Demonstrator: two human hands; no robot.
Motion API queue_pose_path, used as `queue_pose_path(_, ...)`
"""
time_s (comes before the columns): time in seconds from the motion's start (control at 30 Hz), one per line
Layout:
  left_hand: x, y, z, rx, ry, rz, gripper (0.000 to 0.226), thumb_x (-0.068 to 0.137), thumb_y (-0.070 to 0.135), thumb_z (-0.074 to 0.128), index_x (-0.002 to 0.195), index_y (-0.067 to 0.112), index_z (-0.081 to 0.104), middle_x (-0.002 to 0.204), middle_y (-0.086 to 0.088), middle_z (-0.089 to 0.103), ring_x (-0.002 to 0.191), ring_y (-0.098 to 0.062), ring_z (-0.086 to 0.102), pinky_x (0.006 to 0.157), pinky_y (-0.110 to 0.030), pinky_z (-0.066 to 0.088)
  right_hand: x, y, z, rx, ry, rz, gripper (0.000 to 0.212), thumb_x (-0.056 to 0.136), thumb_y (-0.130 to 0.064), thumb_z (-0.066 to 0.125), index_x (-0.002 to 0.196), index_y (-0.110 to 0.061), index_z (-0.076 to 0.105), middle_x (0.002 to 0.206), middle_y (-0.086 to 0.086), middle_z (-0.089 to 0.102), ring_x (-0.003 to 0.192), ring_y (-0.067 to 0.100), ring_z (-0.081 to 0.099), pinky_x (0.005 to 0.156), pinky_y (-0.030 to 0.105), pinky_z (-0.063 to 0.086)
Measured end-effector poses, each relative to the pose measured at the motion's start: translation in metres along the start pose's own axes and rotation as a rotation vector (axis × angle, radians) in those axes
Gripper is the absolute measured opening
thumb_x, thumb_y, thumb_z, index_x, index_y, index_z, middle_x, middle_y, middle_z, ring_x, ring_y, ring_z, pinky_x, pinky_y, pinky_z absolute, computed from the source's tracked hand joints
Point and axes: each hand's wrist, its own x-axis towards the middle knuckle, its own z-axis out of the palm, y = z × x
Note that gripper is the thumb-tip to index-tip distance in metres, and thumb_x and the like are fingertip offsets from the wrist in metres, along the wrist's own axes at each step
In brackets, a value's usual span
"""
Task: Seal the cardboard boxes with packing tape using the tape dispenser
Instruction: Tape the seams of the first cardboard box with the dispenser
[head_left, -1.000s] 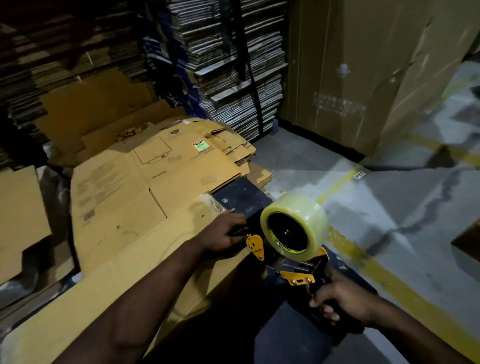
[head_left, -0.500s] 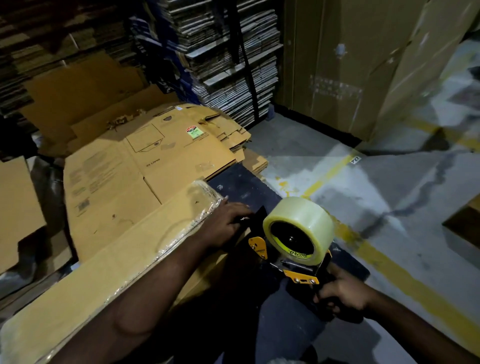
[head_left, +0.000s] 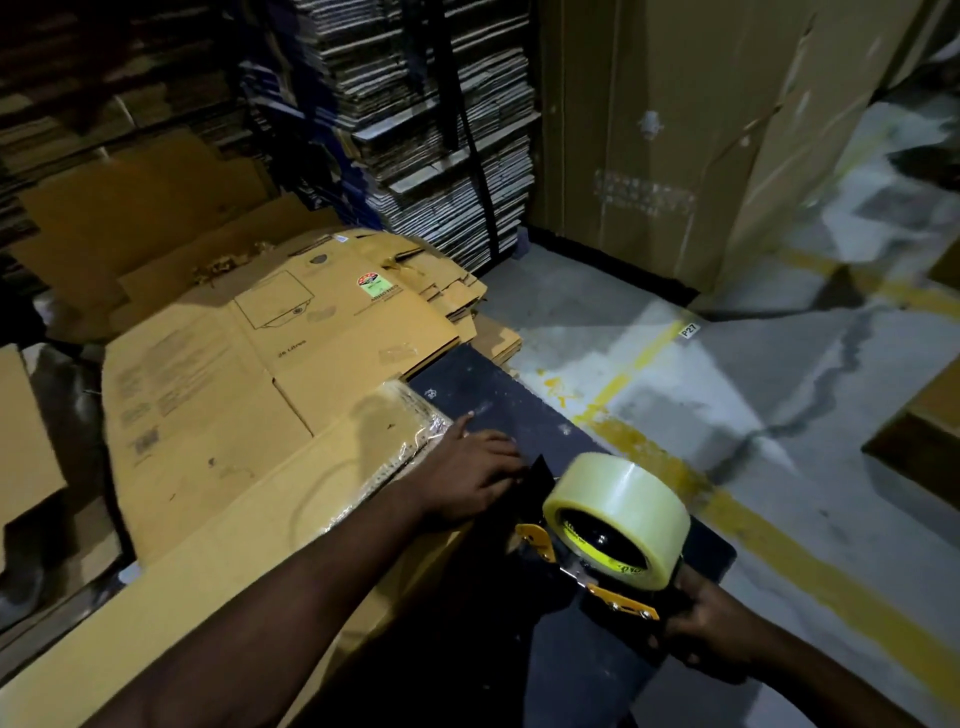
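A long brown cardboard box (head_left: 218, 525) lies in front of me, its far end covered with shiny clear tape (head_left: 410, 421). My left hand (head_left: 467, 478) rests on that far end, fingers spread over the box edge, touching the dispenser's black front. The tape dispenser (head_left: 597, 566), black with yellow parts, carries a fat roll of clear tape (head_left: 621, 504). My right hand (head_left: 711, 629) grips its handle at the lower right. The dispenser sits just right of the box end, over a dark board (head_left: 493, 405).
Flattened cartons (head_left: 249, 353) lie stacked on the left. Bundles of folded cardboard (head_left: 431, 130) rise behind them. A tall carton (head_left: 675, 130) stands at the back right. Grey floor with yellow lines (head_left: 779, 545) spreads to the right; a low box (head_left: 919, 431) sits at the right edge.
The dispenser and my right hand have dropped lower and drawn toward me. My left hand has slid further along the taped box end, and more tape shows there.
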Motion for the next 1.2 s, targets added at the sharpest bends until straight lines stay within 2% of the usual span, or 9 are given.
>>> queue_pose_path(0.2, 0.012, 0.006, -0.004, -0.038, -0.076, -0.118, 0.054, 0.089, 0.046, 0.033, 0.133, 0.03, 0.06, 0.133, 0.011, 0.06, 0.133, -0.011, 0.042, 0.119, -0.045, 0.001, 0.016, 0.027, -0.005, -0.117, 0.066, 0.013, 0.095, 0.041, -0.018, 0.074, 0.131, -0.032, 0.047, 0.076, 0.032, 0.065, 0.052, 0.025, 0.056, 0.049, 0.029, 0.044)
queue_pose_path(0.43, 0.008, 0.006, 0.001, -0.142, 0.009, -0.139, 0.04, 0.092, 0.031, 0.045, 0.127, 0.028, 0.064, 0.127, 0.009, 0.065, 0.126, -0.009, 0.048, 0.118, -0.042, 0.007, 0.016, 0.016, 0.004, -0.234, 0.073, 0.002, 0.059, 0.067, -0.005, 0.071, 0.115, -0.032, 0.048, 0.083, 0.013, 0.063, 0.059, 0.01, 0.057, 0.061, 0.035, 0.053)
queue_pose_path(0.5, 0.006, 0.006, 0.002, -0.151, 0.036, -0.148, 0.033, 0.097, 0.029, 0.048, 0.125, 0.03, 0.065, 0.124, 0.008, 0.066, 0.122, -0.009, 0.049, 0.118, -0.039, 0.008, 0.016, 0.017, 0.006, -0.155, 0.092, 0.002, 0.076, 0.064, -0.002, 0.072, 0.122, -0.046, 0.051, 0.093, 0.031, 0.067, 0.064, 0.017, 0.058, 0.059, 0.033, 0.049)
queue_pose_path(0.57, 0.005, 0.009, 0.001, -0.153, 0.043, -0.146, 0.034, 0.094, 0.032, 0.045, 0.12, 0.028, 0.066, 0.119, 0.007, 0.068, 0.118, -0.011, 0.051, 0.116, -0.037, 0.01, 0.019, 0.018, 0.01, -0.142, 0.1, -0.015, 0.08, 0.065, -0.004, 0.073, 0.114, -0.064, 0.052, 0.084, 0.022, 0.067, 0.065, 0.017, 0.057, 0.06, 0.031, 0.047)
queue_pose_path(0.73, 0.007, 0.012, 0.001, -0.082, 0.049, -0.142, 0.025, 0.087, 0.017, 0.056, 0.109, 0.023, 0.068, 0.109, 0.004, 0.069, 0.112, -0.015, 0.053, 0.115, -0.039, 0.015, 0.034, 0.04, 0.011, -0.064, 0.17, 0.016, 0.095, 0.036, -0.03, 0.094, 0.12, -0.016, 0.052, 0.079, 0.035, 0.066, 0.059, 0.029, 0.053, 0.055, 0.039, 0.04)
queue_pose_path(0.8, 0.006, 0.011, 0.001, -0.086, 0.051, -0.15, 0.026, 0.085, 0.016, 0.055, 0.106, 0.022, 0.069, 0.107, 0.003, 0.069, 0.11, -0.016, 0.053, 0.114, -0.037, 0.015, 0.046, 0.058, 0.008, -0.059, 0.204, -0.005, 0.097, 0.034, -0.042, 0.1, 0.118, -0.021, 0.057, 0.091, 0.04, 0.064, 0.065, 0.039, 0.057, 0.06, 0.049, 0.045)
queue_pose_path(0.87, 0.006, 0.01, 0.003, -0.11, 0.05, -0.159, 0.031, 0.083, 0.024, 0.048, 0.104, 0.022, 0.07, 0.103, 0.003, 0.07, 0.107, -0.016, 0.054, 0.113, -0.037, 0.016, 0.05, 0.063, 0.009, -0.043, 0.223, 0.002, 0.073, 0.045, -0.031, 0.089, 0.113, -0.033, 0.062, 0.092, 0.038, 0.065, 0.065, 0.044, 0.059, 0.058, 0.052, 0.048)
queue_pose_path(1.07, 0.004, 0.011, 0.004, -0.142, 0.087, -0.155, 0.025, 0.095, 0.025, 0.057, 0.116, 0.027, 0.07, 0.113, 0.007, 0.069, 0.113, -0.012, 0.053, 0.112, -0.031, 0.013, 0.033, 0.033, 0.016, 0.159, 0.182, 0.052, 0.083, 0.048, -0.008, 0.076, 0.123, -0.033, 0.05, 0.063, 0.019, 0.051, 0.048, 0.017, 0.038, 0.048, 0.025, 0.029)
queue_pose_path(1.2, 0.0, 0.012, 0.009, -0.227, 0.164, -0.147, 0.031, 0.097, 0.049, 0.05, 0.115, 0.035, 0.072, 0.111, 0.016, 0.072, 0.105, -0.006, 0.055, 0.11, -0.031, 0.015, 0.023, 0.027, 0.007, 0.156, 0.264, 0.016, 0.065, 0.067, 0.008, 0.068, 0.12, -0.027, 0.052, 0.056, 0.009, 0.037, 0.039, 0.013, 0.029, 0.042, 0.018, 0.024)
